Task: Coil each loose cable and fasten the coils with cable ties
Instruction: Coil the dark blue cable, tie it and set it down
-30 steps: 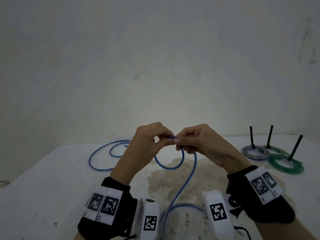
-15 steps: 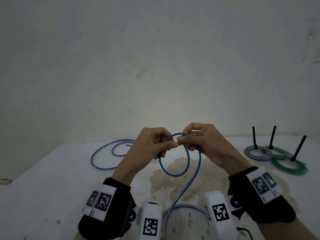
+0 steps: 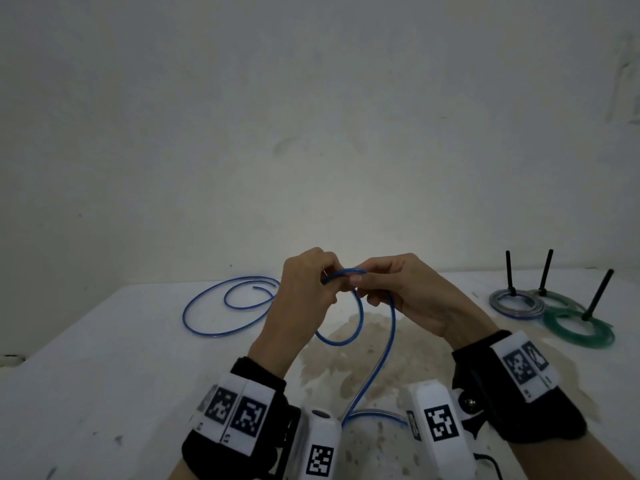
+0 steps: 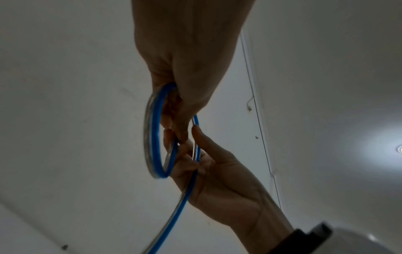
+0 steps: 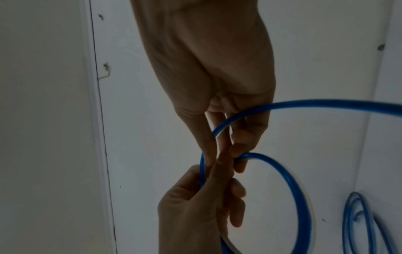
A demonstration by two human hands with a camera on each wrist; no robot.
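Two hands meet above the white table (image 3: 104,393), and between them we hold the blue cable (image 3: 360,320) raised off the surface. Our left hand (image 3: 304,296) pinches the top of a small loop with thumb and curled fingers; our right hand (image 3: 408,296) pinches the same strand just beside it, fingertips nearly touching. The cable's loose end lies curled on the table at ten o'clock. At three o'clock rest a grey coil (image 3: 516,303) and green coils (image 3: 578,330), each tied with a black cable tie (image 3: 597,296).
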